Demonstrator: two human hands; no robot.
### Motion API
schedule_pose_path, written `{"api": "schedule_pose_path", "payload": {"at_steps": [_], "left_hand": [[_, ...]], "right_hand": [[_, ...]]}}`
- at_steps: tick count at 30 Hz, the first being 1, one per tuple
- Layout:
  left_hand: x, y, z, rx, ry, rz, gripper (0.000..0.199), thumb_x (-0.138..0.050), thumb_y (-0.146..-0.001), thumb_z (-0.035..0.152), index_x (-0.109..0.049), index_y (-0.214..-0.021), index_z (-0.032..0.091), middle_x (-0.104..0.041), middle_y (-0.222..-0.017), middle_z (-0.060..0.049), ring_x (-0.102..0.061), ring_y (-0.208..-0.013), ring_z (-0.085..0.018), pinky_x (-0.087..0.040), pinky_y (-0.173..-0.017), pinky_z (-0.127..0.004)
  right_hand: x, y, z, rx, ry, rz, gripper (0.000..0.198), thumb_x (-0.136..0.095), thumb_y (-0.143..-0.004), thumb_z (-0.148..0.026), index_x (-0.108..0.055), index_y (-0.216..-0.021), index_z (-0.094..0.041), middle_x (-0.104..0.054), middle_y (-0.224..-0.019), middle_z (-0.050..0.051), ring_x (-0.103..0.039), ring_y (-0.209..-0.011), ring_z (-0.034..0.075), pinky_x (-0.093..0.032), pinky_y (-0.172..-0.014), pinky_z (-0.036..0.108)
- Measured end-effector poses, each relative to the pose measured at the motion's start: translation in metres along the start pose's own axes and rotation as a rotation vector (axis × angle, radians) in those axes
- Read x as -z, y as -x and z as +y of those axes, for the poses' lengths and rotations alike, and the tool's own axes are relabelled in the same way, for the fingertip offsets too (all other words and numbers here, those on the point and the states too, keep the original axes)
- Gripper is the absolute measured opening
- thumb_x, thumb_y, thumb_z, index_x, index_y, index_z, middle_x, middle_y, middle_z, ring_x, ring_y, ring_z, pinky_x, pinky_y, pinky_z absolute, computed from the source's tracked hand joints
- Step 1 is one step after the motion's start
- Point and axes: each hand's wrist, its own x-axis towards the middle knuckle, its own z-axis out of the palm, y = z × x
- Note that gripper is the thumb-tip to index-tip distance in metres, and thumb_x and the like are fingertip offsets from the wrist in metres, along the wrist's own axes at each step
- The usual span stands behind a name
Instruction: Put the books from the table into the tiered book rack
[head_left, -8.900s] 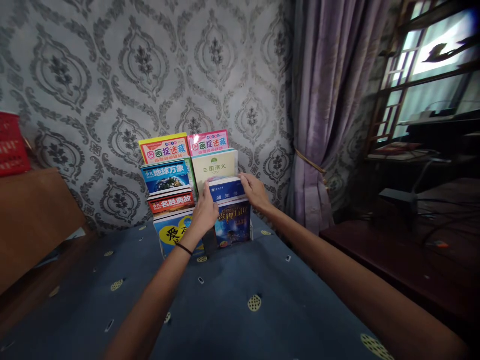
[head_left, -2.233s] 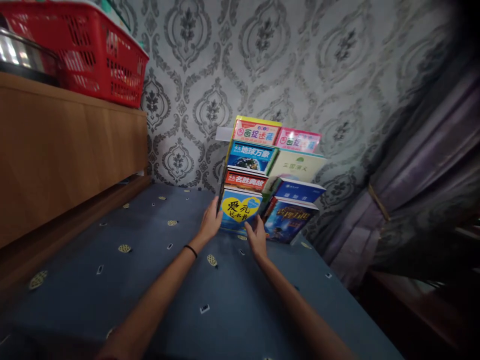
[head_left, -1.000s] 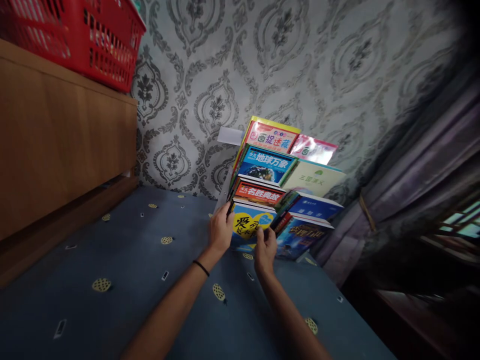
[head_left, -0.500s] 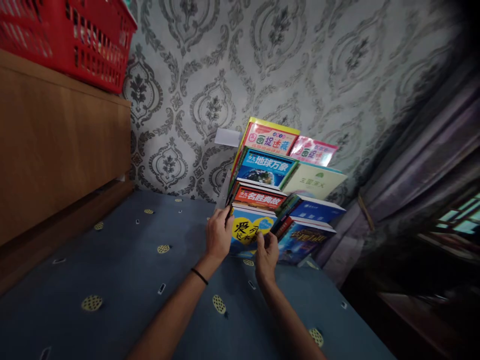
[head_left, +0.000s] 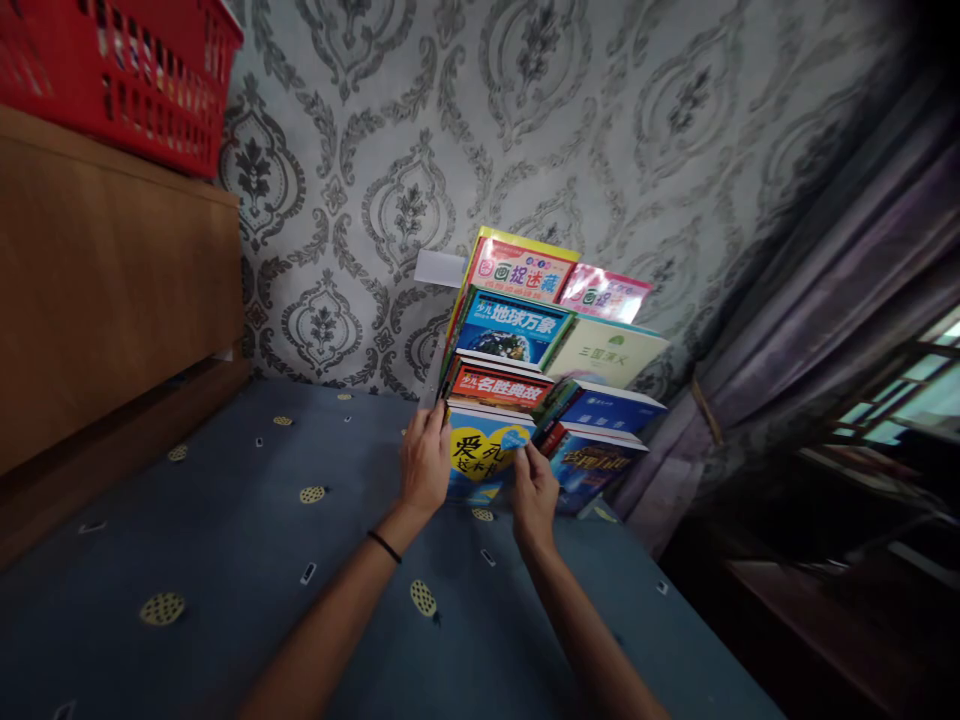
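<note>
A blue and yellow book (head_left: 476, 452) stands upright at the front left of a tiered group of books. My left hand (head_left: 425, 458) grips its left edge, with the fingertips partly hidden. At its right edge my right hand (head_left: 535, 492) holds it, the thumb on the cover. Directly behind stands a book with a red-orange cover (head_left: 502, 388), and above that a blue book with a globe picture (head_left: 514, 330). Beside my right hand is a dark blue book (head_left: 596, 465), with another blue book (head_left: 611, 412) behind it.
Pink picture books (head_left: 525, 265) and a pale green book (head_left: 606, 350) fill the back tiers against the patterned wall (head_left: 409, 200). A red basket (head_left: 165, 90) sits on a wooden cabinet (head_left: 112, 270) at left. A purple curtain (head_left: 780, 290) hangs at right above the blue pineapple-print sheet (head_left: 360, 560).
The view has shifted slightly, so everything appears further left. My right hand has moved from the front of the blue and yellow book's cover to its right edge.
</note>
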Motion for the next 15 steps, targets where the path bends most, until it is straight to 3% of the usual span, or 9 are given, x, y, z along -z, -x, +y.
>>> {"api": "schedule_pose_path", "payload": {"at_steps": [4,8,15], "left_hand": [[0.0,0.0,0.0,-0.004,-0.039,-0.01,0.044,-0.035,-0.1,0.021,-0.052,-0.141,0.019,-0.061,-0.117,-0.012,-0.057,-0.114,-0.024,-0.045,-0.103,-0.038],[0.002,-0.001,0.002,-0.006,-0.096,-0.023,0.043,-0.036,-0.1,0.019,-0.052,-0.14,0.02,-0.061,-0.116,-0.01,-0.057,-0.113,-0.022,-0.045,-0.101,-0.036],[0.004,-0.002,0.003,-0.032,-0.145,-0.031,0.043,-0.036,-0.1,0.02,-0.05,-0.141,0.016,-0.06,-0.123,-0.013,-0.056,-0.116,-0.025,-0.047,-0.101,-0.04]], "right_hand": [[-0.002,-0.001,0.005,0.035,0.043,0.013,0.057,-0.051,-0.087,-0.056,-0.071,-0.116,-0.012,-0.07,-0.113,0.015,-0.063,-0.104,0.028,-0.048,-0.097,0.045],[-0.002,0.001,0.004,0.047,0.055,0.011,0.055,-0.051,-0.088,-0.055,-0.071,-0.117,-0.013,-0.071,-0.111,0.014,-0.064,-0.104,0.027,-0.048,-0.096,0.045],[-0.001,-0.013,-0.02,0.032,0.006,-0.003,0.069,-0.051,-0.087,-0.062,-0.06,-0.135,-0.014,-0.059,-0.14,0.016,-0.053,-0.131,0.029,-0.037,-0.113,0.046]]}}
